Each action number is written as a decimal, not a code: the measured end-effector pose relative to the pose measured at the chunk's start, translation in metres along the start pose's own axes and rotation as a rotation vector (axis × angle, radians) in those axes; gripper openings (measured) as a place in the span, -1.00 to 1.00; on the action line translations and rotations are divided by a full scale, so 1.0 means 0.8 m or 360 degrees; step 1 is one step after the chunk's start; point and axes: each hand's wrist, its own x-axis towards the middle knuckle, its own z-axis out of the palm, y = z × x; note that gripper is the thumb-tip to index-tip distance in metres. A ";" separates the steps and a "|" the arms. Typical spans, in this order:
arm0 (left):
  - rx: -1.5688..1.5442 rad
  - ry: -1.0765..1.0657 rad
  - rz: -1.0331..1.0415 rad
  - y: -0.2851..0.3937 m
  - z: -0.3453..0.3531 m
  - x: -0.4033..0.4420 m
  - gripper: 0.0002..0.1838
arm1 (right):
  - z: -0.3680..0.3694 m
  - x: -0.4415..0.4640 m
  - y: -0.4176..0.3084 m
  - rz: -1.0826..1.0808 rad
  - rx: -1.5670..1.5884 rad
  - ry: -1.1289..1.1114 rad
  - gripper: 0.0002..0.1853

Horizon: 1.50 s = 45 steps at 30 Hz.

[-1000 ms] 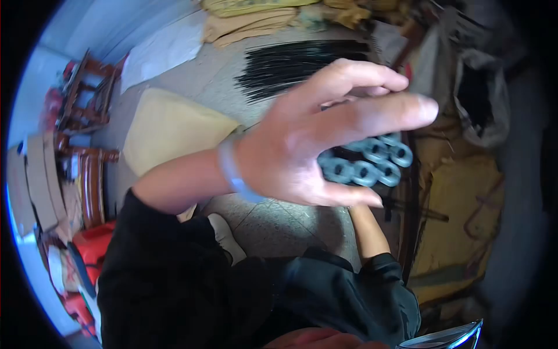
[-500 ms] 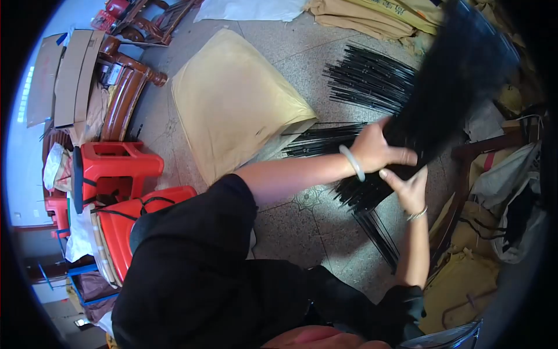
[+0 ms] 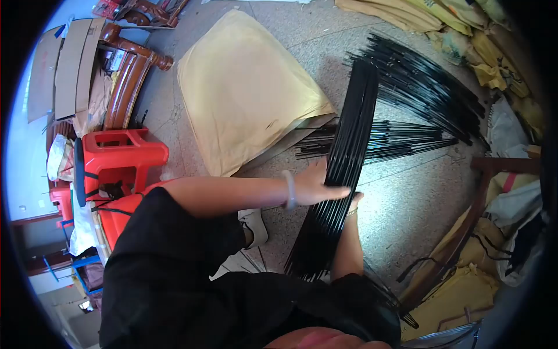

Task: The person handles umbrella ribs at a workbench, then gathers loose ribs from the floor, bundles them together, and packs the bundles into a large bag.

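A thick bundle of thin black rods (image 3: pixel 350 131) slants from upper middle down toward my lap. My left hand (image 3: pixel 317 185), with a pale bangle at the wrist, wraps round the bundle's left side, its thumb across the front. My right hand (image 3: pixel 355 201) grips from the right and behind; most of its fingers are hidden by the rods. Beyond the bundle, a fanned pile of black rods (image 3: pixel 424 87) lies on the floor at upper right. Another group of black rods (image 3: pixel 401 139) lies crosswise behind the held bundle, partly covered by it.
A large yellowish sheet or sack (image 3: pixel 250 87) lies flat on the speckled floor. Red plastic stools (image 3: pixel 125 152) stand at left near flattened cardboard (image 3: pixel 70 70). A dark wooden frame (image 3: pixel 479 192) and cloth sacks (image 3: pixel 465 296) are at right. My shoe (image 3: pixel 254 225) shows below.
Both hands have brought the bundle down and left from the upper right, and it now stands more upright in view. The rods on the floor at right are uncovered.
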 end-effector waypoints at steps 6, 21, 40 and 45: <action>-0.0097 -0.0187 -0.0659 -0.039 -0.071 -0.044 -0.43 | 0.071 -0.035 0.021 0.0700 0.0171 0.0524 0.02; 0.0570 -0.0451 0.0365 -0.205 0.083 -0.107 -0.29 | 0.110 0.103 -0.061 0.0341 0.0939 -0.0753 -0.16; 0.1519 -0.0482 -0.1197 -0.134 0.299 -0.188 -0.30 | 0.119 0.167 -0.098 -0.0077 0.0574 -0.0335 -0.31; 0.1101 0.0312 -0.0313 -0.199 0.000 -0.120 -0.44 | 0.088 0.129 -0.113 0.0379 0.0546 -0.0217 -0.42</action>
